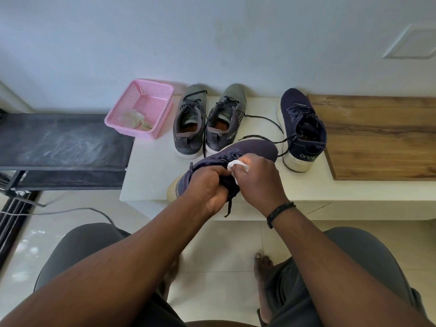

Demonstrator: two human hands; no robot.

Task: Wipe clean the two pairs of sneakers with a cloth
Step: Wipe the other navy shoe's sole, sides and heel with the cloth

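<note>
A navy sneaker [250, 148] is tilted above the front of the white ledge [151, 168]. My left hand [207, 185] grips it at the collar and laces. My right hand [257, 178] pinches a small white cloth [237, 165] against the shoe's tongue area. The other navy sneaker [302, 128] stands upright on the ledge to the right. A grey pair stands side by side behind, the left one [190, 123] and the right one [223, 121], toes toward the wall.
A pink plastic basket [153, 90] holding a crumpled rag sits at the ledge's back left. A dark dusty shelf [63, 140] lies to the left, a wooden panel [382, 138] to the right. A cable [70, 211] runs over the tiled floor; my knees and bare feet are below.
</note>
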